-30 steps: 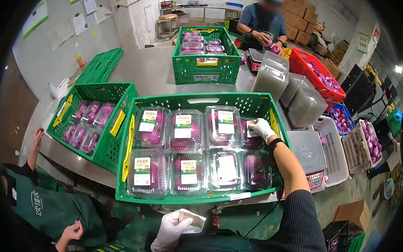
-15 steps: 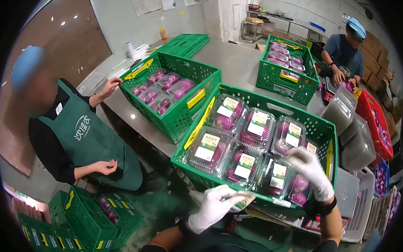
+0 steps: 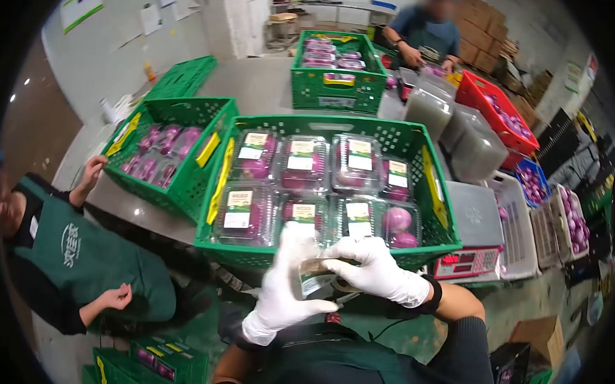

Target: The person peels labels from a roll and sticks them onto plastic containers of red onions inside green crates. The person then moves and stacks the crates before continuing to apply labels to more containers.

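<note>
In front of the near green crate (image 3: 337, 127), my white-gloved left hand (image 3: 280, 292) holds a small stack of printed labels (image 3: 314, 281). The fingers and thumb of my gloved right hand (image 3: 379, 270) close on the upper edge of the stack; whether they grip a single label is too small to tell. Clear plastic boxes of purple round vegetables fill the crate in two rows. Most carry a white and green label, such as the front-left box (image 3: 242, 213). The front-right box (image 3: 402, 227) shows bare purple vegetables under its lid.
Left stands a green crate (image 3: 212, 111) of boxes, with a co-worker's hand (image 3: 91, 172) at its corner. Another green crate (image 3: 335, 91) is at the back. Right are a scale (image 3: 467, 262), stacked clear lids (image 3: 482, 147) and a red crate (image 3: 473, 96). A second co-worker (image 3: 428, 34) works behind.
My right hand has moved from above the front-right box down and left to the labels in my left hand. My view has turned to the right.
</note>
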The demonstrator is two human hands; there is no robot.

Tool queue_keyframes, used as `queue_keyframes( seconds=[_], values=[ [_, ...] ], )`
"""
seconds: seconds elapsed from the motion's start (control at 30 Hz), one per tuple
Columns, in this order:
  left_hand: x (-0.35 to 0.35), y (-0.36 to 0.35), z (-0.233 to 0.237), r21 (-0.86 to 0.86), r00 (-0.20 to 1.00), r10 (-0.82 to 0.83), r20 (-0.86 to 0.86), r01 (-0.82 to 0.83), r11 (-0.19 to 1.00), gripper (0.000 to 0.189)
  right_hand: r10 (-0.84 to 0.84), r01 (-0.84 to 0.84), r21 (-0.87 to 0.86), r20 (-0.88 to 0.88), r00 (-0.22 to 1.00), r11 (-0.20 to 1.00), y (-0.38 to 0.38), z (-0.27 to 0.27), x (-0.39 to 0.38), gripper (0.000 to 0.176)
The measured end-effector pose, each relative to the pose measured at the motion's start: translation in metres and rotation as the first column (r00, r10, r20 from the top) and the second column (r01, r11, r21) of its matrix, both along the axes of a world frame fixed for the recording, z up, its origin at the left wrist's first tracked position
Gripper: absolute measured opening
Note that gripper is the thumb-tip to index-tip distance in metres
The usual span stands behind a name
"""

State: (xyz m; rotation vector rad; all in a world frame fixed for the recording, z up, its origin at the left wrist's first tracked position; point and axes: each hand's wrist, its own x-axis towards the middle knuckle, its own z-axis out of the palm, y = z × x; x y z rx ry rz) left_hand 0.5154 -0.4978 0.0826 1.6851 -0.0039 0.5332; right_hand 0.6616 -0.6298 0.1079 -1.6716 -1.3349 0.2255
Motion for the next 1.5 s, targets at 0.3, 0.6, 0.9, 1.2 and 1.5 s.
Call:
queue_keyframes(
  seconds=[0.3,0.6,0.9,1.2,1.5],
  values=[
    [-0.035,0.001,-0.066,-0.257,0.89,-0.143,-0.432,0.03,0.966,0.022,-0.596,0.215,-0.68,-0.393,0.701,0.701,-0.061,-0.072,0.187,0.023],
    [-0.053,0.021,-0.055,-0.633,0.886,-0.128,-0.446,-0.211,0.745,0.034,-0.631,0.113,-0.827,-0.323,0.705,0.551,-0.073,-0.132,0.212,0.021],
    [-0.067,0.028,-0.061,-0.653,0.885,-0.108,-0.453,-0.247,0.716,0.03,-0.453,0.282,-0.957,0.221,0.864,0.071,-0.046,-0.116,0.206,0.055],
    [-0.109,0.07,-0.029,-0.583,0.947,0.059,-0.316,-0.243,0.775,0.026,0.084,-0.131,-0.358,-0.146,0.986,0.924,0.07,0.039,0.011,0.038],
    [-0.202,0.194,-0.001,-0.178,0.81,0.575,0.114,-0.553,0.814,0.032,0.394,-0.361,-0.197,0.171,0.903,0.912,0.269,0.057,-0.199,0.014]
  ],
)
